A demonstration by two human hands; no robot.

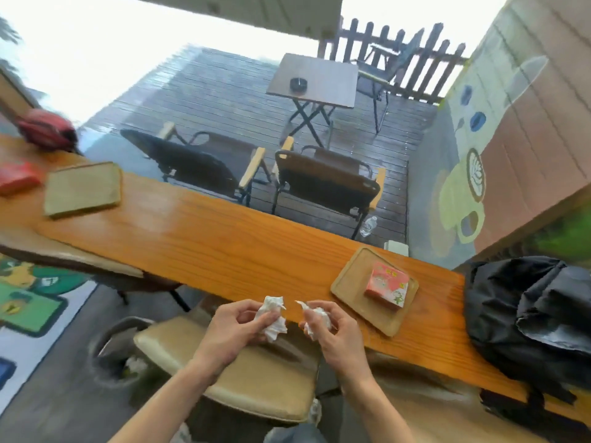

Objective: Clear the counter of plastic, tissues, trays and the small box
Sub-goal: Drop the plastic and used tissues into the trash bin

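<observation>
Holding crumpled tissues: left hand gripping one tissue, right hand another, off the worktop's near edge, likely for binning.

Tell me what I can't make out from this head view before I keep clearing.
- Bin contents: partly hidden by the stool, dim.
- Print on the small box: too small to read.
- Red object on the counter: blurred, cut off by the left edge.
- Tissue in left hand and tissue in right hand: partly covered by fingers.
- Under the black backpack: hidden.
</observation>
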